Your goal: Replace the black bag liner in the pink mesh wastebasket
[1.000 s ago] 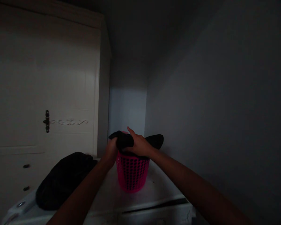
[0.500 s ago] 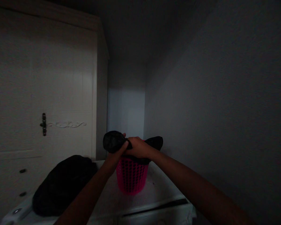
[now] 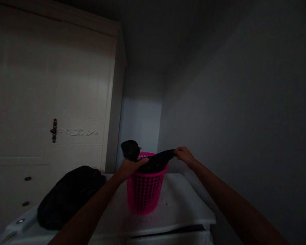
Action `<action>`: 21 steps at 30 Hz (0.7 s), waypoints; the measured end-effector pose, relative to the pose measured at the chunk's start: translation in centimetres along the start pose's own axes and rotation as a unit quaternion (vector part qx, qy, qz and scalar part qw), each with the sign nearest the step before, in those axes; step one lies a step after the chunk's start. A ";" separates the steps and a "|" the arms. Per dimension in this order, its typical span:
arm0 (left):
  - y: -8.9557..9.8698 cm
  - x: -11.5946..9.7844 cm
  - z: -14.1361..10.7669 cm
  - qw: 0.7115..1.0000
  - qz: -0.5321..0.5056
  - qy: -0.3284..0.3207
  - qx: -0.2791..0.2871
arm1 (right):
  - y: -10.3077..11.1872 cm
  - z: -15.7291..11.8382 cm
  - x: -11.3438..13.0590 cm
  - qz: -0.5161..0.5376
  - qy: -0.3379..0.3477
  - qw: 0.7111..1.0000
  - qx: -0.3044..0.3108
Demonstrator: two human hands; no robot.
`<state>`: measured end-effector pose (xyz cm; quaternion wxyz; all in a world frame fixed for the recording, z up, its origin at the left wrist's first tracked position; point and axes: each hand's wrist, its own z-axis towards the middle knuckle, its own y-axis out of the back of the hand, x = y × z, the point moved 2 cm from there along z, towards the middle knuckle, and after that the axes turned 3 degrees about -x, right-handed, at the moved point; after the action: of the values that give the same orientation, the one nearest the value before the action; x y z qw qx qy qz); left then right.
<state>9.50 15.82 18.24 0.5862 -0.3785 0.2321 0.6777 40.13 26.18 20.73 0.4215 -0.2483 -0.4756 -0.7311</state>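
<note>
A bright pink perforated plastic basket (image 3: pixel 145 194) stands upright on a white surface. Across its mouth stretches a black plastic bag (image 3: pixel 156 162), part of it hanging down inside. My left hand (image 3: pixel 133 166) grips the bag at the basket's left rim, thumb on top, with a bunched black part puffing up above the hand. On the right, my right hand (image 3: pixel 184 154) pinches the bag's edge and holds it out past the rim. The picture is dark, so folds of the bag are hard to make out.
A full-looking black bag (image 3: pixel 70 197) rests on the left of the white cabinet top (image 3: pixel 183 197). Behind it rises a white wardrobe (image 3: pixel 79 85) with dark handles. A grey wall (image 3: pixel 232 102) runs along the right side.
My right hand has moved from beside the left hand out to the right, drawing the bag's edge with it. The basket's back rim now shows. The view has shifted slightly.
</note>
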 end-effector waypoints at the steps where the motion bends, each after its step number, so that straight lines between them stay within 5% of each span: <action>1: -0.2 -0.1 0.0 0.996 0.060 -0.048 0.035 | -0.1 0.1 0.6 0.045 0.008 0.999 -0.024; 5: -1.0 0.2 0.7 0.964 0.215 -0.131 0.085 | -1.4 -0.7 3.9 0.217 0.080 0.973 -0.004; 11: -1.8 1.3 2.3 0.977 0.204 -0.054 0.010 | -4.8 -2.9 5.6 0.347 0.123 0.910 0.188; 13: -1.9 1.7 2.6 0.988 0.149 -0.004 -0.024 | -6.5 -3.0 5.1 0.369 0.090 0.908 0.178; 16: -2.0 2.0 2.8 0.994 0.104 0.036 0.011 | -9.3 -2.7 5.1 0.384 0.076 0.908 0.147; 19: -1.8 2.3 2.6 0.994 0.068 0.069 0.056 | -11.7 -1.9 5.5 0.397 0.039 0.915 0.057; 21: -1.5 2.4 2.5 0.993 0.025 0.105 0.041 | -12.8 -1.3 5.7 0.445 -0.016 0.895 -0.015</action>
<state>10.32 19.45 18.08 0.5561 -0.4174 0.3294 0.6388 26.29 25.31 18.30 0.6915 -0.4519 -0.3107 -0.4702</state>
